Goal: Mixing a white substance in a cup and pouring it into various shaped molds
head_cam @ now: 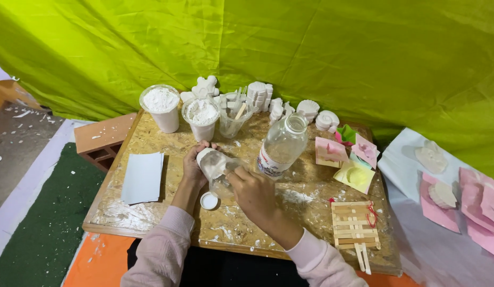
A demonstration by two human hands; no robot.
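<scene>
My left hand (193,165) grips a clear plastic cup (218,170) tipped on its side, its inside coated with white plaster. My right hand (253,191) holds the cup's other end, fingers at its rim. Both hands hover over the middle of a low chipboard table (151,218). A small white bottle cap (209,200) lies on the table just below the cup. An uncapped clear plastic bottle (282,144) stands right of the hands.
Two cups of white powder (161,103) (201,117) and a cup with a wooden stick (233,119) stand at the back, with white plaster casts (257,95) behind. Grey-white card sheets (142,177) lie left. Coloured moulds (353,159) and a stick frame (354,226) lie right. A brick (103,141) sits left.
</scene>
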